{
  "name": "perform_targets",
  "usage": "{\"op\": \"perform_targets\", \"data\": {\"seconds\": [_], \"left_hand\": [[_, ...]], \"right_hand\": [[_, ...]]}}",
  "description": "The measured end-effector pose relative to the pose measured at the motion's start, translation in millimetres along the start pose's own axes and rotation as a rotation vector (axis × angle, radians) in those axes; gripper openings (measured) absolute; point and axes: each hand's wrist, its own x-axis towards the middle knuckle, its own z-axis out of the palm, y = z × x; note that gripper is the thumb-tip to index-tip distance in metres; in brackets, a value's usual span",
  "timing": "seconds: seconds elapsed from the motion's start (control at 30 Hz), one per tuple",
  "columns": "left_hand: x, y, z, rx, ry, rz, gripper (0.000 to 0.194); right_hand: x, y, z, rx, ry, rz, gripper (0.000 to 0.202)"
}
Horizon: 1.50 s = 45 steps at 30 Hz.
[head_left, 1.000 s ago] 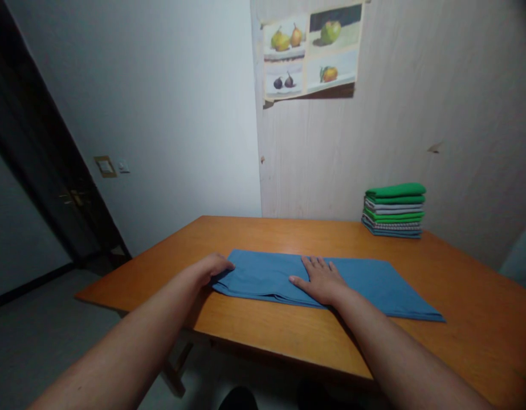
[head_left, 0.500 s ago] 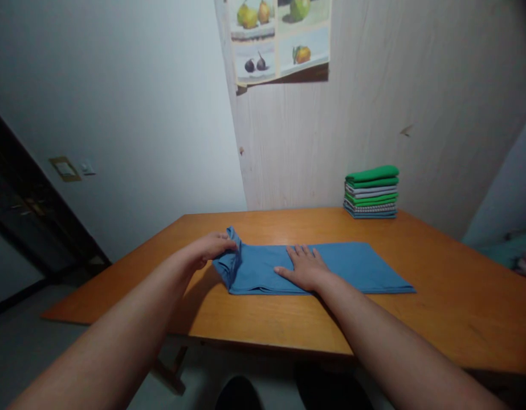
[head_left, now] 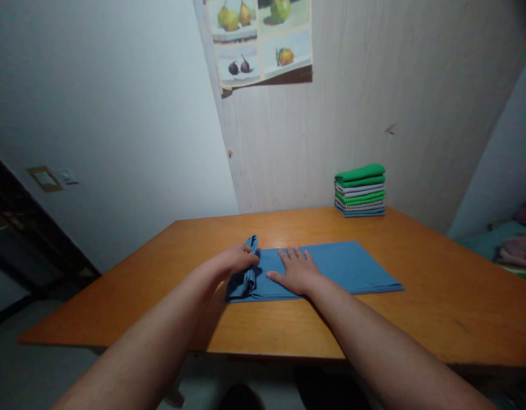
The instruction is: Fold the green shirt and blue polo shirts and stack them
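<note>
A blue cloth (head_left: 343,267), folded into a long layered strip, lies across the wooden table in front of me. My left hand (head_left: 241,259) grips its left end, fingers closed round the fabric, and holds that part raised and bent over toward the right. Beneath the raised part, the lower layers rest on the tabletop. My right hand (head_left: 296,270) lies flat on the middle of the cloth with its fingers spread, pressing on it and gripping nothing. The exact kind of cloth item cannot be made out.
A stack of folded cloths (head_left: 360,191), green, grey, checked and blue, stands at the back right of the wooden table (head_left: 168,262). Behind it rises a pale wall with a fruit poster (head_left: 260,42). The table's near edge runs below my forearms.
My left hand has carried the cloth's left end to the right, folding it over the strip. My right hand stays flat on the cloth. The whole view has shifted slightly.
</note>
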Motion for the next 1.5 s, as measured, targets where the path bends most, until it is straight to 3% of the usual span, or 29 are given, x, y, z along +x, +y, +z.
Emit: {"op": "perform_targets", "data": {"seconds": [0.23,0.53,0.73,0.93,1.0,1.17,1.23,1.37,1.5], "left_hand": [[9,-6,15.9,0.072,0.010,-0.022,0.014],[7,-2,12.5,0.096,-0.032,-0.006,0.018],[9,-5,23.0,0.102,-0.035,-0.005,0.020],[10,-8,26.7,0.009,-0.053,0.100,0.033],[13,-12,22.9,-0.027,0.050,0.173,0.028],[22,-31,14.7,0.085,0.467,0.328,0.023],[23,-39,18.4,0.222,0.522,0.410,0.027],[25,-47,37.3,0.430,0.372,0.523,0.042],[24,-46,51.9,0.591,0.216,0.457,0.054]], "right_hand": [[2,-1,1,-0.008,-0.003,0.004,0.107],[0,-1,0,-0.014,-0.013,0.010,0.107],[0,-2,0,-0.015,-0.001,0.002,0.105],[1,-2,-1,-0.023,-0.013,0.013,0.100],[1,-1,-1,-0.017,-0.008,0.008,0.100],[0,-1,-1,-0.012,-0.005,0.006,0.100],[0,-1,0,-0.015,-0.005,0.008,0.099],[1,-2,0,-0.022,-0.001,0.011,0.098],[0,-2,1,-0.019,0.005,0.009,0.097]]}}
